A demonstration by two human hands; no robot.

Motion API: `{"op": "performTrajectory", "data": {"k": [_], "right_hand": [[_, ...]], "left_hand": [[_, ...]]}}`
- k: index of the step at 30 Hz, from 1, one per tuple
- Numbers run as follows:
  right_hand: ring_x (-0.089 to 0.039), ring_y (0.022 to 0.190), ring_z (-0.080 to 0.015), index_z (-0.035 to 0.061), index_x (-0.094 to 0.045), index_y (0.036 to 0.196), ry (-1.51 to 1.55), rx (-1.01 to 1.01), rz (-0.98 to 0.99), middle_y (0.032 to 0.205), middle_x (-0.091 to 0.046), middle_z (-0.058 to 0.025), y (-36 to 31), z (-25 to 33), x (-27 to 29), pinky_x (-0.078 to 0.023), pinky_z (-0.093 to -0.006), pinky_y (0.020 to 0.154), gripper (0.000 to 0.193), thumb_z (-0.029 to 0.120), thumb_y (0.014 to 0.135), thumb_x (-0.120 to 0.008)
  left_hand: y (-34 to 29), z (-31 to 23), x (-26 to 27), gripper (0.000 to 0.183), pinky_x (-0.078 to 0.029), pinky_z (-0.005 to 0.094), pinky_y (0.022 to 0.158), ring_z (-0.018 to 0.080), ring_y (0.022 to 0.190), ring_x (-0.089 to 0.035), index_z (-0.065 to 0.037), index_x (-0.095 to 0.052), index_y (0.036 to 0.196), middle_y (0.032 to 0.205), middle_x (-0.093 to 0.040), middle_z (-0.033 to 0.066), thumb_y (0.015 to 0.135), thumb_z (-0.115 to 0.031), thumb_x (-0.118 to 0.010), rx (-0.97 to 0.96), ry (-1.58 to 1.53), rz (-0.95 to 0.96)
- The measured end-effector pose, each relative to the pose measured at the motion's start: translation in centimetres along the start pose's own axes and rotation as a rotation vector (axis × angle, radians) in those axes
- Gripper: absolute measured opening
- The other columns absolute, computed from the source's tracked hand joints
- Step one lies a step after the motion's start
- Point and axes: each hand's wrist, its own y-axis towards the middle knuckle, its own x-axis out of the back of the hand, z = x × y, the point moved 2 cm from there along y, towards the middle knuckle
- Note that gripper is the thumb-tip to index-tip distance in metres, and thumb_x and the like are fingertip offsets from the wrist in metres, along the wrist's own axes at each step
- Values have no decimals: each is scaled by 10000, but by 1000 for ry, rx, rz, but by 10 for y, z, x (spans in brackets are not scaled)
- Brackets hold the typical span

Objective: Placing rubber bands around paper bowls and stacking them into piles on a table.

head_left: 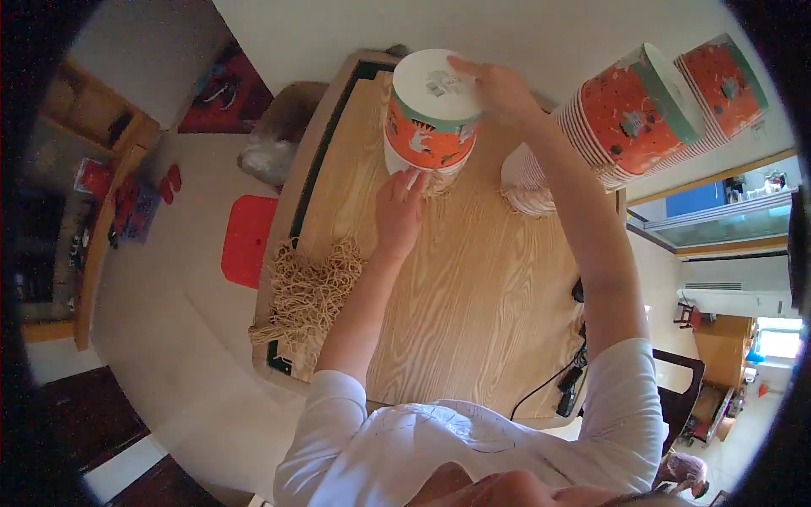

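An orange paper bucket point(429, 145) with a green band stands upside down on a short white stack at the far side of the table, its white base point(433, 87) upward. My right hand point(498, 89) grips the base's right edge, fingertips on top; its thumb is hidden. Against the lower rim, my left hand point(401, 207) rests with its fingers stretched out and apart from the palm. Some beige cord shows under the stack. A heap of beige twisted cords point(314, 291) lies on the table near my left forearm.
Tall nested stacks of orange buckets point(629, 122) rise at the table's far right. Black adapters with a cable point(570, 389) lie at the near right edge. Left of the wooden table point(473, 296) are a red stool point(249, 241) and a bin with a plastic bag point(274, 139).
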Motion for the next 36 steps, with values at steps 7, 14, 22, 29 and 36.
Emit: {"op": "performTrajectory", "data": {"k": [7,14,22,29,36], "right_hand": [[-588,918,-337,216,-512,1233,50,-11,-9,1076,-582,-189,0,-3,-7,-445,-396,824,470,45,805,-422],[-572,966,-322,200,-511,1230,22,-61,-47,1076,-582,-180,-11,0,3,-455,-384,848,413,85,845,-419],[-486,1056,-323,145,-525,1174,-295,259,-610,1171,-517,-113,-123,31,154,-421,-412,885,384,146,796,-596],[-525,1006,-298,69,-589,1029,-202,48,-619,1020,-589,-113,-175,-36,207,-428,-368,847,249,125,787,-602],[-595,862,-253,29,-603,877,-79,-17,-630,857,-625,-99,-168,-48,224,-444,-337,761,103,76,795,-562]], "left_hand": [[11,5,6,532,-379,430,950,312,1105,-451,-129,-488,1203,1213,-473,77,698,23,-563,27,-40,-1],[11,-1,10,538,-372,433,955,318,1103,-451,-113,-477,1217,1231,-468,79,704,21,-568,-26,39,93],[-7,-19,31,437,-358,443,944,325,1152,-419,-61,-522,1145,1283,-426,107,713,-31,-584,6,29,69],[-38,-81,26,311,-365,434,937,323,1142,-422,-49,-577,1037,1246,-447,134,726,-51,-588,-20,-134,142],[-77,-95,45,255,-390,404,920,317,1094,-448,-65,-605,976,1173,-490,120,721,-49,-600,44,-213,214]]}}
